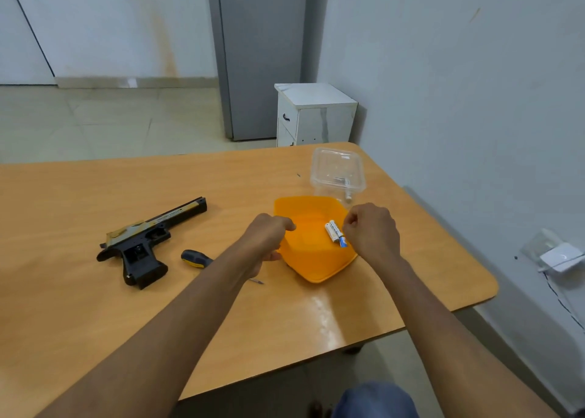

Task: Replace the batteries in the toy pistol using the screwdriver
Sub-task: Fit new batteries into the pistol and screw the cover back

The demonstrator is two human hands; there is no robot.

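Two white batteries (334,231), print unreadable

Looks like a plain room in a home or small office: wooden table (126,291), tiled floor (95,120), white bedside cabinet (313,113) at far right, bare walls (459,69).

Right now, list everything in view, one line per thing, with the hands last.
toy pistol: one, black with tan top, lying on the table's left side.
screwdriver: one, black and yellow handle, beside the pistol, shaft passing under the left forearm.
orange tub: one, orange, table centre-right.
batteries: two visible, white with blue, inside the orange tub.
clear box: one, transparent, behind the orange tub; small items inside, unclear.
table: one, light wood.
cabinet: one, white, on the floor behind the table.
white device: one, on the right wall with a cord.
left hand: grip on the tub's left rim.
right hand: curled at the tub's right rim, by the batteries.
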